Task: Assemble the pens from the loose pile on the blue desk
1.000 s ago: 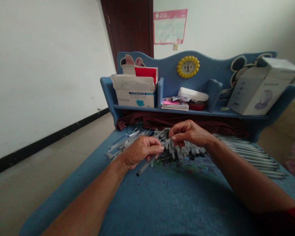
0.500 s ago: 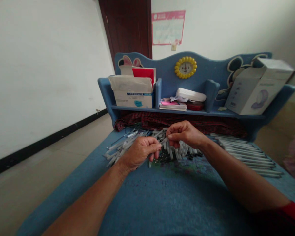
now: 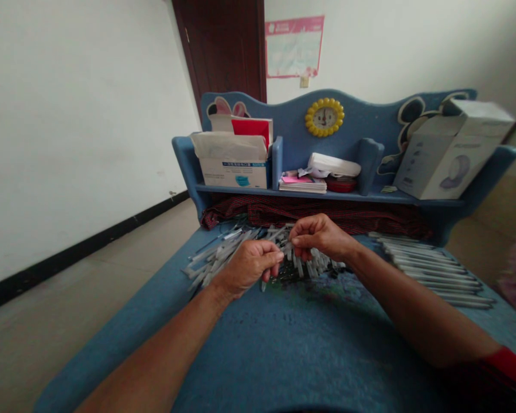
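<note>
Loose translucent pen barrels (image 3: 217,255) lie at nine o'clock of the left hand (image 3: 255,261), its thumb pressed to its forefinger. At its two o'clock, the right hand (image 3: 316,236) pinches likewise, forearm toward four; what either grips is unclear. Farther right, lined-up pens (image 3: 434,272).

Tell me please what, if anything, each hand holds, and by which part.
It cannot be told: left hand and right hand are pinched, hiding whatever might be held.

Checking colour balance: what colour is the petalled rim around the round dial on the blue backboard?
Yellow; the petalled rim shows best in the head view.
</note>
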Action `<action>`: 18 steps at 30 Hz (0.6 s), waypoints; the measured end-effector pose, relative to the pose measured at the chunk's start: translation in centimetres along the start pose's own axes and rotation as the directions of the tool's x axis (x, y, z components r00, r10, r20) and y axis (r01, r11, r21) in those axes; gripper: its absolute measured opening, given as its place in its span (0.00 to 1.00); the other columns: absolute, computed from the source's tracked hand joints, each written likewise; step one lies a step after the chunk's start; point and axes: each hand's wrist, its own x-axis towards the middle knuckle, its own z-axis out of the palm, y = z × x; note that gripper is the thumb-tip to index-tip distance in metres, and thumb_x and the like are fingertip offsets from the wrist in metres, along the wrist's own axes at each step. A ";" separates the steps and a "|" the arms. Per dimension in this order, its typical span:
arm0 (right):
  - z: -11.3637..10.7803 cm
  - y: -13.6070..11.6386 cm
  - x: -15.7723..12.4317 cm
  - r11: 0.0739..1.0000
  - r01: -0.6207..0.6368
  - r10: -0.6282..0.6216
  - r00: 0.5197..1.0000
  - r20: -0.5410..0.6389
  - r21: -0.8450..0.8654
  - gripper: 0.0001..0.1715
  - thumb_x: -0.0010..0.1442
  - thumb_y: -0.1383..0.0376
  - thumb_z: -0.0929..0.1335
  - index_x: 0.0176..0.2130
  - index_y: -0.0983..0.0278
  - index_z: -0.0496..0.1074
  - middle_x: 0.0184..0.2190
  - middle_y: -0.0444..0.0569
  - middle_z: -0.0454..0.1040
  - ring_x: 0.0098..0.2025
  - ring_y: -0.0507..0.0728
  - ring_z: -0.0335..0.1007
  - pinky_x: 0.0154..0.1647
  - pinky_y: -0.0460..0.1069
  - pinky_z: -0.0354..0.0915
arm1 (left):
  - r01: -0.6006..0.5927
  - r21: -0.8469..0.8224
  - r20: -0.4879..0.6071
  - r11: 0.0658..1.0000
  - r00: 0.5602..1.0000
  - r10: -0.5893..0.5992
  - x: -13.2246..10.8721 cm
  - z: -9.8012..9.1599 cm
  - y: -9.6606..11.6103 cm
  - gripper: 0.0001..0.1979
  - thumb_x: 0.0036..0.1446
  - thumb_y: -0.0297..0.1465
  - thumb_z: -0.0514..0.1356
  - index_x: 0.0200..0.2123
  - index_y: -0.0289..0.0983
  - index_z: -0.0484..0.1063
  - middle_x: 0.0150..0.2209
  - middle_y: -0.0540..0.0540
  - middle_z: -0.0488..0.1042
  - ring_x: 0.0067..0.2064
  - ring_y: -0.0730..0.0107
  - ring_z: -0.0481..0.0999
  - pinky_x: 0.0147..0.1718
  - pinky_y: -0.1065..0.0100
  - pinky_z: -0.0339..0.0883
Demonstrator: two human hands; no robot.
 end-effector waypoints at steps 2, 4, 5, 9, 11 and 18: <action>0.1 -0.2 0.0 1.000 -0.001 0.001 1.000 0.001 -0.001 0.13 0.48 0.61 0.73 0.28 0.68 0.71 0.18 0.43 0.74 0.15 0.48 0.68 0.16 0.42 0.64 | -0.001 0.003 0.001 1.000 1.000 0.001 0.1 -0.2 0.1 0.11 0.52 0.35 0.59 0.23 0.33 0.69 0.19 0.50 0.69 0.16 0.81 0.62 0.17 0.77 0.54; 0.2 -0.5 0.0 1.000 0.008 -0.008 1.000 -0.016 0.007 0.12 0.49 0.61 0.73 0.29 0.68 0.71 0.18 0.43 0.74 0.15 0.48 0.67 0.16 0.42 0.65 | -0.001 0.001 -0.004 1.000 1.000 0.001 0.1 -0.4 0.3 0.11 0.52 0.35 0.59 0.23 0.33 0.70 0.19 0.50 0.70 0.17 0.81 0.63 0.18 0.77 0.54; 0.3 -0.7 0.0 1.000 0.012 -0.011 0.999 -0.030 0.015 0.12 0.49 0.61 0.73 0.29 0.68 0.71 0.18 0.43 0.74 0.15 0.48 0.67 0.16 0.42 0.65 | -0.002 -0.003 -0.008 1.000 1.000 0.001 0.1 -0.5 0.4 0.11 0.52 0.35 0.59 0.23 0.33 0.70 0.19 0.49 0.70 0.17 0.80 0.63 0.18 0.77 0.55; 0.6 -0.9 0.2 0.997 0.016 -0.010 0.996 -0.085 0.071 0.15 0.48 0.60 0.73 0.31 0.68 0.71 0.19 0.44 0.74 0.16 0.48 0.67 0.17 0.43 0.65 | -0.001 -0.042 -0.020 0.999 1.000 0.000 -0.1 -0.6 0.9 0.11 0.51 0.35 0.60 0.23 0.33 0.70 0.20 0.48 0.71 0.17 0.80 0.64 0.18 0.76 0.55; 0.8 -0.8 0.3 0.993 0.016 -0.004 0.995 -0.097 0.118 0.17 0.48 0.58 0.73 0.33 0.68 0.70 0.19 0.44 0.75 0.16 0.49 0.67 0.17 0.43 0.66 | -0.007 -0.075 -0.021 0.997 1.000 0.005 -0.1 -0.4 1.0 0.11 0.51 0.35 0.60 0.23 0.33 0.70 0.20 0.48 0.72 0.18 0.79 0.64 0.19 0.76 0.56; 2.5 -0.3 0.6 0.995 -0.056 0.063 0.994 -0.094 0.084 0.19 0.49 0.56 0.73 0.33 0.68 0.69 0.19 0.43 0.73 0.15 0.48 0.66 0.15 0.41 0.61 | -0.031 -0.292 -0.196 0.956 0.980 -0.028 0.4 0.1 0.6 0.11 0.49 0.36 0.62 0.27 0.33 0.72 0.24 0.48 0.74 0.23 0.75 0.70 0.25 0.74 0.63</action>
